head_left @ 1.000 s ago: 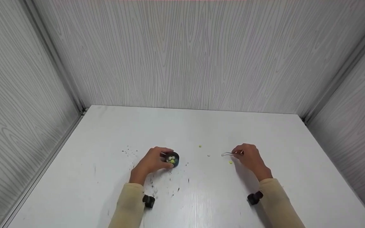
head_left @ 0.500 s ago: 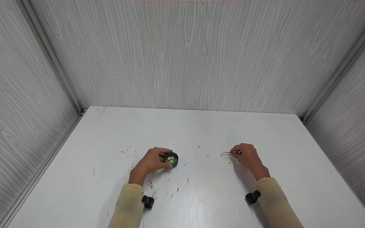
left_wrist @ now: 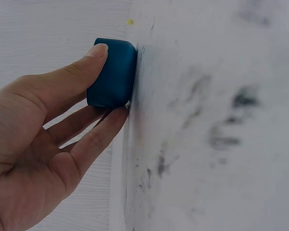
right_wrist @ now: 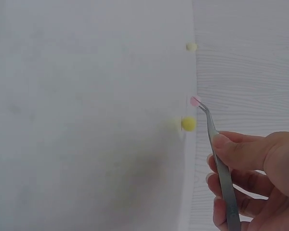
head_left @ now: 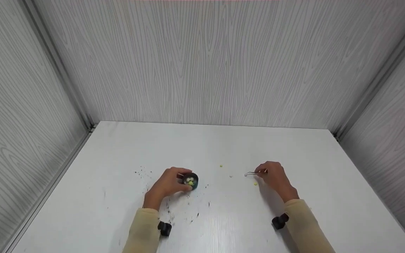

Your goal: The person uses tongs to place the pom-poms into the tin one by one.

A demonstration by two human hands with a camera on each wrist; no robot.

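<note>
My left hand (head_left: 167, 185) holds a small teal cup (left_wrist: 115, 72) between thumb and fingers, low at the table. Several small white and yellow balls (head_left: 190, 183) lie in the cup. My right hand (head_left: 274, 177) pinches steel tweezers (right_wrist: 224, 178) with bent tips, pointing left in the head view. A pink ball (right_wrist: 194, 101) is at the tweezer tips; whether it is gripped I cannot tell. A yellow ball (right_wrist: 188, 123) rests close by, just below the tips. Farther off in the right wrist view sits a pale ball (right_wrist: 191, 46).
Between the hands, a whitish ball (head_left: 230, 176) and another yellow ball (head_left: 221, 166) lie on the white table (head_left: 153, 140). Dark specks (head_left: 169, 211) mark the tabletop around the left hand. Grey wood-patterned panels (head_left: 202, 63) rise at the back and both sides.
The head view has shifted slightly, so the scene sits a little lower. Both hands stay almost still, the cup and tweezers in the same holds.
</note>
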